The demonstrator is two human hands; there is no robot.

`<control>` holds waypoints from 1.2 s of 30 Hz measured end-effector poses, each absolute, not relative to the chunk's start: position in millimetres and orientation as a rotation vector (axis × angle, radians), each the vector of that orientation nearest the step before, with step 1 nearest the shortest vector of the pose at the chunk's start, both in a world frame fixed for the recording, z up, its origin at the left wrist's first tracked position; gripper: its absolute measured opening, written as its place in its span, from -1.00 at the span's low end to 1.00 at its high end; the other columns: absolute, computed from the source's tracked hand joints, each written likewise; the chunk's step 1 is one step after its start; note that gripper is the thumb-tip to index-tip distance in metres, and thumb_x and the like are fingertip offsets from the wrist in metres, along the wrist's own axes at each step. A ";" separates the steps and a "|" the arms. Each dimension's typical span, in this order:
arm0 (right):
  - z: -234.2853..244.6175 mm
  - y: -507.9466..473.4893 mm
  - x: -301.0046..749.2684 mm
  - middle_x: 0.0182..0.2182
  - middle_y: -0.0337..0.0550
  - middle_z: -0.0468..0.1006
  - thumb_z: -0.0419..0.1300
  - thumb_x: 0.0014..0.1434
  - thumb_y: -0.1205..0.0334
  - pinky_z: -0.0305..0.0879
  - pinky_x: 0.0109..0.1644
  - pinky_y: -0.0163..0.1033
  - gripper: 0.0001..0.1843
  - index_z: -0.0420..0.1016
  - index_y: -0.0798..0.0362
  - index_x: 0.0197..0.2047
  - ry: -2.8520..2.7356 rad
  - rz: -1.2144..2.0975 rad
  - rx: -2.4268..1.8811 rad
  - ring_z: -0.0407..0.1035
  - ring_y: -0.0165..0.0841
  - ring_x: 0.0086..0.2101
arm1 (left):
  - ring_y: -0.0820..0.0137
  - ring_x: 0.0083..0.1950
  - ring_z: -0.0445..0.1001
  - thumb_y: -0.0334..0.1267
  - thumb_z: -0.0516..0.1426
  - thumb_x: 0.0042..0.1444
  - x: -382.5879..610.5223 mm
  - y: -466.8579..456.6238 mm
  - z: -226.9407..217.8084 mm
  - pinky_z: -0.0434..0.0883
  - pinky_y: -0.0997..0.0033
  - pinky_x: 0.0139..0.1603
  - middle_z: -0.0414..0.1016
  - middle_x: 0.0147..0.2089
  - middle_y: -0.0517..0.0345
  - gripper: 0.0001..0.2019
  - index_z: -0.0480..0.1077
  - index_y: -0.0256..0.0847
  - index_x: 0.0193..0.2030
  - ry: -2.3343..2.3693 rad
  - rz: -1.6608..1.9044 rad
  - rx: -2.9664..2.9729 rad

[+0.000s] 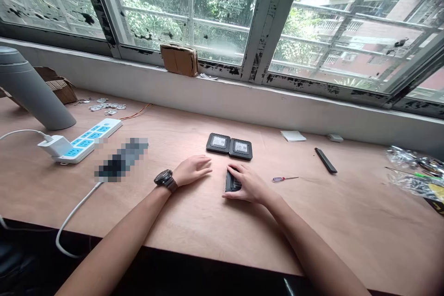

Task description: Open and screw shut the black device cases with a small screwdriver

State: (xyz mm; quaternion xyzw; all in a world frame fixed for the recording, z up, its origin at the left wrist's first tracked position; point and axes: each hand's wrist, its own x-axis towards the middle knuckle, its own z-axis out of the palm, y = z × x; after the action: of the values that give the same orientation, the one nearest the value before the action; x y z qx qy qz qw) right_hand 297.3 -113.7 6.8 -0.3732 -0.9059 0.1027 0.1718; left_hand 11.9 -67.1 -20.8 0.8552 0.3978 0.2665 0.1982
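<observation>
My right hand (248, 184) grips a small black device (231, 182) lying on the plywood desk, and the hand hides most of it. Just beyond it, two square black devices with white labels (218, 143) (240, 149) lie side by side, touching. My left hand (192, 170) rests palm down on the desk beside the right hand, holding nothing, with a dark wristwatch (165, 181) on its wrist. To the right, a small screwdriver with a red-and-blue handle (285, 178) lies near my right hand.
Along the back are a white power strip (86, 141) with a plugged-in charger (54, 145), a pixelated blurred object (121, 159), a grey cylinder (27, 88) and several small metal parts (102, 106). A black bar (325, 160) and plastic bags (412, 171) lie right.
</observation>
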 end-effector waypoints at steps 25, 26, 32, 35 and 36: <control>-3.1 -141.1 359.7 0.47 0.06 -0.02 0.35 0.04 -0.33 -0.06 0.45 0.29 0.22 -0.20 -0.09 0.54 -2.551 0.206 -1.132 -0.08 0.12 0.41 | 0.19 0.12 0.52 -0.12 0.14 0.37 21.2 -79.7 -12.4 0.45 0.15 0.17 0.56 0.12 0.00 -0.71 0.49 -0.18 0.12 1.131 0.916 2.658; -6.9 -145.0 368.6 0.47 0.07 -0.02 0.34 0.06 -0.33 -0.08 0.45 0.29 0.22 -0.22 -0.08 0.55 -2.542 0.162 -1.152 -0.09 0.12 0.41 | 0.20 0.14 0.52 -0.16 0.13 0.37 26.2 -85.1 -11.0 0.43 0.12 0.22 0.56 0.13 0.00 -0.72 0.48 -0.19 0.13 1.091 0.965 2.720; -16.3 -156.6 385.6 0.48 0.11 -0.08 0.28 0.17 -0.26 0.05 0.43 0.22 0.14 -0.25 0.00 0.55 -2.516 0.089 -1.201 -0.10 0.07 0.42 | 0.14 0.23 0.47 -0.17 0.15 0.37 68.9 -129.1 -12.0 0.33 -0.01 0.35 0.54 0.18 0.00 -0.69 0.44 -0.19 0.19 0.620 1.017 3.126; -15.2 -154.5 380.5 0.50 0.08 -0.14 0.24 0.24 -0.17 0.02 0.44 0.22 0.02 -0.19 -0.02 0.54 -2.567 0.092 -1.136 -0.13 0.04 0.43 | 0.10 0.22 0.48 -0.22 0.12 0.39 83.1 -140.7 -19.8 0.39 -0.02 0.29 0.53 0.19 -0.02 -0.73 0.45 -0.20 0.16 0.567 0.964 3.217; -14.7 -153.4 379.2 0.51 0.06 -0.17 0.23 0.27 -0.14 0.00 0.44 0.22 -0.03 -0.16 -0.04 0.54 -2.589 0.093 -1.108 -0.14 0.03 0.43 | 0.10 0.22 0.48 -0.26 0.10 0.39 85.5 -142.0 -22.3 0.41 -0.01 0.27 0.52 0.20 -0.03 -0.74 0.45 -0.21 0.16 0.563 0.931 3.234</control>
State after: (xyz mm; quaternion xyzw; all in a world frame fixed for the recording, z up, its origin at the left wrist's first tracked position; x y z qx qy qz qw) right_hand 379.2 -153.4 -14.7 -0.3881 -0.9068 0.0327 0.1614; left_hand 85.5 -142.0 -22.3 0.9391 0.1635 0.2703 -0.1350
